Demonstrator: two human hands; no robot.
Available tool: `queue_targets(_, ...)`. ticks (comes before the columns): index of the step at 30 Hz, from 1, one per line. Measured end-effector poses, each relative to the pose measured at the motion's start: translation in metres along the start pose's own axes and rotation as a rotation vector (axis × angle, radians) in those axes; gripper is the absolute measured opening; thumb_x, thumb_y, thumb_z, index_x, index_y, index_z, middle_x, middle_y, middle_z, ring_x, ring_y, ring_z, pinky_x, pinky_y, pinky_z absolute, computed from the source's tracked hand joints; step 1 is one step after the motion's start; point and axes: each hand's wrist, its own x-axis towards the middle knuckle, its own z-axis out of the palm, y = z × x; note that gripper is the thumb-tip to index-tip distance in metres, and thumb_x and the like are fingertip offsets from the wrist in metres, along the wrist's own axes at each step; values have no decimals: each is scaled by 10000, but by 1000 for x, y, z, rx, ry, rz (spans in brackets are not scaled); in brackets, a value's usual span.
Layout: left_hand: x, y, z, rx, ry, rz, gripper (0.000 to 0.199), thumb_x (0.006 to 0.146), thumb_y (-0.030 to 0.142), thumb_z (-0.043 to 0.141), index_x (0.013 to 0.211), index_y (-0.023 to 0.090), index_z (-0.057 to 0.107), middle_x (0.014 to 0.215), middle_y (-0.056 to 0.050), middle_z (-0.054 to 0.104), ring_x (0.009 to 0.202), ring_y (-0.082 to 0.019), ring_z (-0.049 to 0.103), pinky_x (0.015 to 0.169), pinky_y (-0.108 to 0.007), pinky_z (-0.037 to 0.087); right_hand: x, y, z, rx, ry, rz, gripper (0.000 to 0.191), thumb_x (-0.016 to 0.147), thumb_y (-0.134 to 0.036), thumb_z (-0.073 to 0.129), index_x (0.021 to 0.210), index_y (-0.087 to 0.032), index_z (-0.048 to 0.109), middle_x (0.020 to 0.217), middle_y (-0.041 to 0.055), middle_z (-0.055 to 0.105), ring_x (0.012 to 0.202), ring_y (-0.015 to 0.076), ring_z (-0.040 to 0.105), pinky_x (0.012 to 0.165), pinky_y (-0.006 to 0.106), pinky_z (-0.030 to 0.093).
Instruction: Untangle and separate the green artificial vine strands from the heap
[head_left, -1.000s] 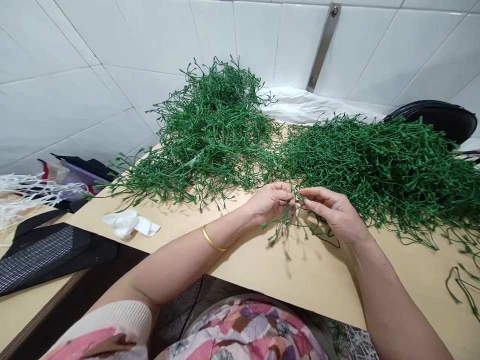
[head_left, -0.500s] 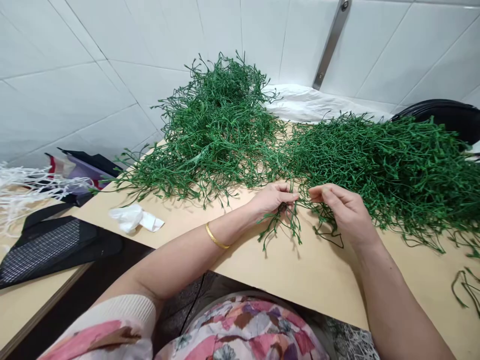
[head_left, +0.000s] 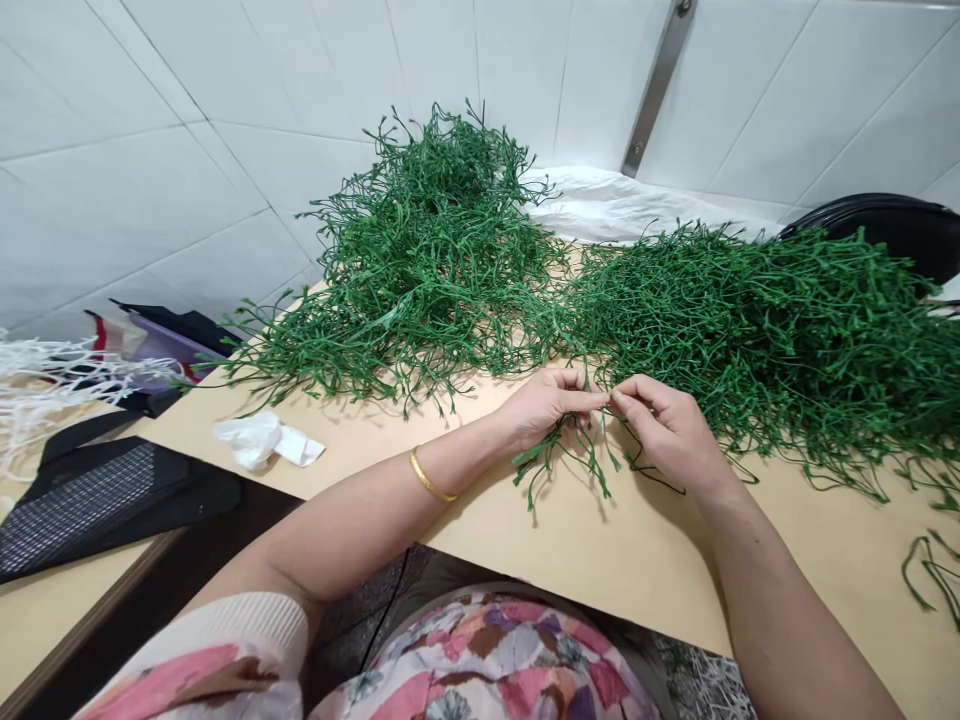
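Observation:
My left hand (head_left: pixel 545 408) is closed on a small bunch of thin green cords (head_left: pixel 596 465), whose tipped ends splay out below the fingers. Thumb and forefinger of my right hand (head_left: pixel 669 425) are pinched together against the left fingertips. A green cord seems to run into that pinch, but its end is hidden between the fingers. A heap of the same cords (head_left: pixel 757 320) lies just behind and beside my right hand. Another, taller heap of green cords (head_left: pixel 435 240) rises behind my left hand against the wall.
A crumpled white tissue (head_left: pixel 262 440) lies near the left edge of the tan table (head_left: pixel 600 580). Black mesh material (head_left: pixel 97 500) and white cords (head_left: pixel 52 380) are further left. White cloth (head_left: pixel 600 205) and a black rounded object (head_left: pixel 877 230) sit at the back. Loose cords (head_left: pixel 934 575) lie far right.
My right hand has moved left, and its pinched fingertips now meet those of my left hand. The left hand has shifted slightly right with the bunch.

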Motion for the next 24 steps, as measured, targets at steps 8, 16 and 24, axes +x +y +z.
queue_targets(8, -3, 7, 2, -57, -26, -43, 162, 559, 134, 687, 651, 108, 556, 554, 33, 521, 452, -38, 477, 490, -195, 366, 2, 1, 0, -28, 74, 30, 223, 854, -301, 409, 679, -190, 491, 607, -13, 491, 563, 106, 407, 540, 232, 325)
queue_targets(16, -3, 4, 1, 59, 3, 42, 132, 595, 164, 656, 628, 125, 535, 513, 37, 499, 435, -48, 457, 464, -203, 371, 1, 4, 0, -5, -38, 4, 228, 833, -367, 463, 749, -181, 566, 679, 8, 561, 630, 126, 489, 575, 240, 363)
queue_targets(24, -3, 5, -1, 121, 22, 46, 122, 615, 175, 636, 614, 127, 525, 511, 35, 500, 427, -46, 445, 444, -194, 326, 0, 3, 3, -6, -96, -67, 252, 800, -209, 471, 1009, -188, 610, 927, 52, 635, 812, 167, 565, 737, 293, 437)
